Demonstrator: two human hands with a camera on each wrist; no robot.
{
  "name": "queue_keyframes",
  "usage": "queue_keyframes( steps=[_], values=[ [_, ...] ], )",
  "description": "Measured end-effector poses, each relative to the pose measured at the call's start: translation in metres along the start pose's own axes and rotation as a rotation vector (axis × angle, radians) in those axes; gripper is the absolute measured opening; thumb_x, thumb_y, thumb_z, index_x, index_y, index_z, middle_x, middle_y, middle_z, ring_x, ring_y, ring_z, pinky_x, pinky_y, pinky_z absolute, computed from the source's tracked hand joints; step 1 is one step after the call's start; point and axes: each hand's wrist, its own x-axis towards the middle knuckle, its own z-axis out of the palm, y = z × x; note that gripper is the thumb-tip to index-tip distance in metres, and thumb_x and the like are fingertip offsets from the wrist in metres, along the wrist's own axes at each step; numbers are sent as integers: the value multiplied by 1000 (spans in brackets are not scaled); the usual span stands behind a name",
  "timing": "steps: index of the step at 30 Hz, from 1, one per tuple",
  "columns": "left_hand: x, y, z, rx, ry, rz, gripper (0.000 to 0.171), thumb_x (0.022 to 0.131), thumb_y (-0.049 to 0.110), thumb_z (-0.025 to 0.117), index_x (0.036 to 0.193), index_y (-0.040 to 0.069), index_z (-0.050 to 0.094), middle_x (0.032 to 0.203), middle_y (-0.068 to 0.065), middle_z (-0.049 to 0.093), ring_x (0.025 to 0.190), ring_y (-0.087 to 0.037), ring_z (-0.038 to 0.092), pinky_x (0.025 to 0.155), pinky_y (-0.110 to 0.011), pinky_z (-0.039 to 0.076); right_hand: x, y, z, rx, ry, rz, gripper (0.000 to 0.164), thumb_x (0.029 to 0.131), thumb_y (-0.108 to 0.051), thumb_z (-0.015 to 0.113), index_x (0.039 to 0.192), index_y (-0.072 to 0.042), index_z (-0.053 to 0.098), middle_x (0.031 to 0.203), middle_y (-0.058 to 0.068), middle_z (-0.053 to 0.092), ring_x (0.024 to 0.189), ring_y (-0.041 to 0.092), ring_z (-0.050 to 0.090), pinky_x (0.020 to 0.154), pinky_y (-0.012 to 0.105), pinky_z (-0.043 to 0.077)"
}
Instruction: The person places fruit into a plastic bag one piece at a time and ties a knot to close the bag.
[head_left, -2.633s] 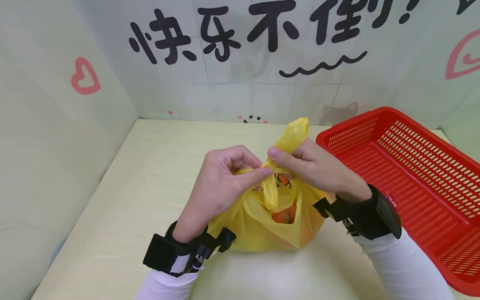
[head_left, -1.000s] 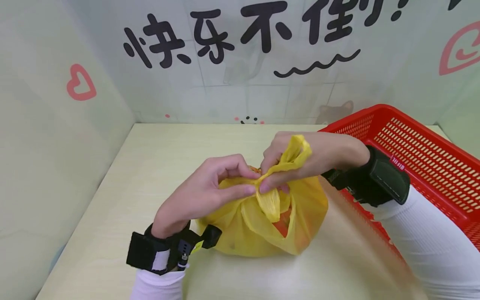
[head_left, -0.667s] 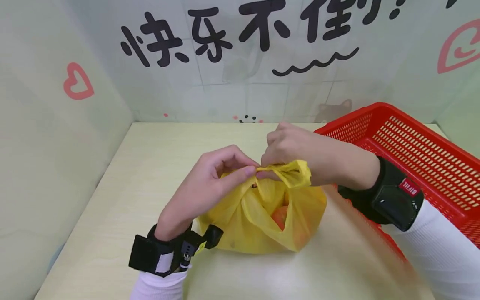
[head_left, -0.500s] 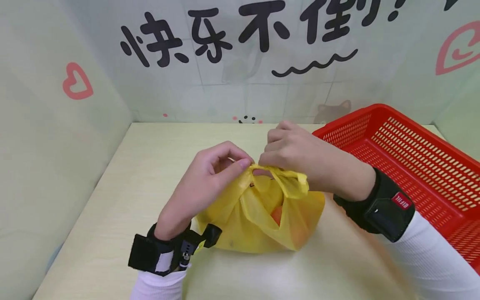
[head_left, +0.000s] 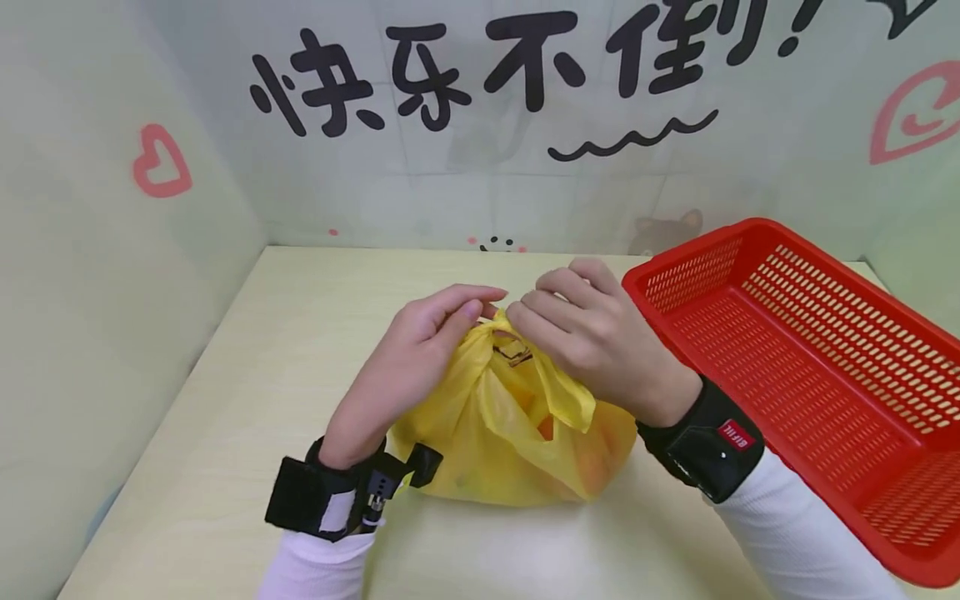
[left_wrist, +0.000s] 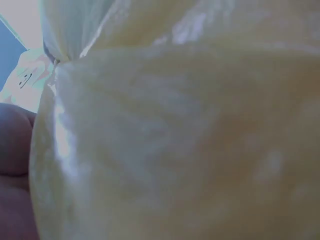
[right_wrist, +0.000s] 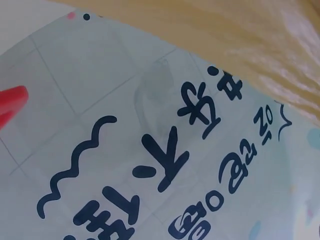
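Observation:
A yellow plastic bag stands on the table with its top gathered and twisted. Orange-red round fruit shows through a gap in its front. My left hand pinches the gathered top from the left, fingertips partly hidden behind it. On the other side, the curled fingers of my right hand grip a handle strip of the bag, and a loose end hangs below that hand. Bag film fills most of the left wrist view. In the right wrist view, a strip of bag film crosses the top.
A red plastic basket with slotted walls stands to the right, beside my right forearm. The pale wooden table meets a printed back wall with black lettering and a left side wall.
Over these frames my right hand has gone over and behind the twisted strip, then drawn back toward me on top of it. My left hand stays at the gathered top. The bag keeps its place.

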Motion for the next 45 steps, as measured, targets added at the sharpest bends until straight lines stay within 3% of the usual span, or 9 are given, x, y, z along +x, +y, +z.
queue_keyframes(
  steps=[2, 6, 11, 13, 18, 22, 29, 38, 45],
  values=[
    [-1, 1, 0, -8, -34, -1, 33, 106, 19, 43, 133, 11, 61, 129, -3, 65, 121, -18, 59, 106, -38, 45, -3, -2, 4, -70, 78, -7, 15, 97, -14, 62, 87, -4, 66, 76, 7, 70, 77, 23, 58, 72, 33, 39],
    [-1, 2, -1, -57, -105, -12, 38, 107, 22, 39, 141, 13, 54, 142, 0, 56, 129, -20, 54, 112, -41, 40, -5, -6, 10, -178, 217, -19, 9, 93, -11, 66, 89, -3, 67, 77, 7, 70, 74, 21, 56, 68, 31, 34],
    [-1, 3, 0, -119, -147, -56, 39, 108, 29, 38, 141, 16, 52, 133, -1, 59, 122, -19, 55, 111, -42, 40, -8, -10, 17, -185, 356, -2, 13, 90, -15, 71, 92, -2, 71, 79, 8, 73, 72, 20, 55, 66, 33, 29],
    [0, 4, 1, -130, -138, -61, 37, 107, 28, 40, 137, 15, 56, 128, -2, 62, 119, -18, 57, 109, -40, 42, -10, -12, 19, -174, 376, 7, 13, 90, -14, 72, 94, -2, 73, 82, 7, 75, 72, 20, 55, 67, 34, 27],
    [0, 5, 1, -114, -10, -89, 25, 103, 22, 53, 121, 13, 67, 119, -1, 68, 101, -17, 63, 88, -31, 51, -16, -13, 21, -126, 317, 34, 15, 89, -13, 72, 100, -4, 74, 89, 7, 77, 75, 22, 57, 68, 35, 26],
    [0, 4, 2, -61, 106, -80, 18, 100, 19, 59, 109, 9, 71, 103, -5, 70, 83, -19, 59, 71, -23, 48, -19, -14, 23, -103, 255, 56, 16, 90, -14, 71, 103, -4, 74, 92, 7, 77, 77, 23, 59, 69, 36, 27],
    [1, 0, 4, 72, 273, 4, 15, 97, 16, 62, 97, 5, 72, 88, -9, 68, 80, -19, 57, 73, -27, 44, -22, -15, 24, -12, 214, 107, 29, 93, -31, 69, 108, -6, 74, 96, 7, 77, 79, 23, 61, 71, 37, 28],
    [1, -2, 6, 208, 376, 47, 13, 93, 16, 67, 95, 5, 73, 88, -9, 73, 83, -20, 62, 75, -31, 45, -26, -15, 15, 101, 175, 186, 36, 102, -34, 52, 114, -7, 72, 105, 7, 76, 85, 25, 60, 75, 41, 28],
    [0, 2, 5, 203, 404, 80, 15, 94, 18, 65, 96, 6, 73, 86, -6, 72, 74, -15, 62, 65, -23, 48, -23, -11, 11, 113, 310, 237, 25, 96, -29, 64, 97, -7, 75, 92, 8, 76, 79, 28, 60, 74, 44, 29]
  ],
)
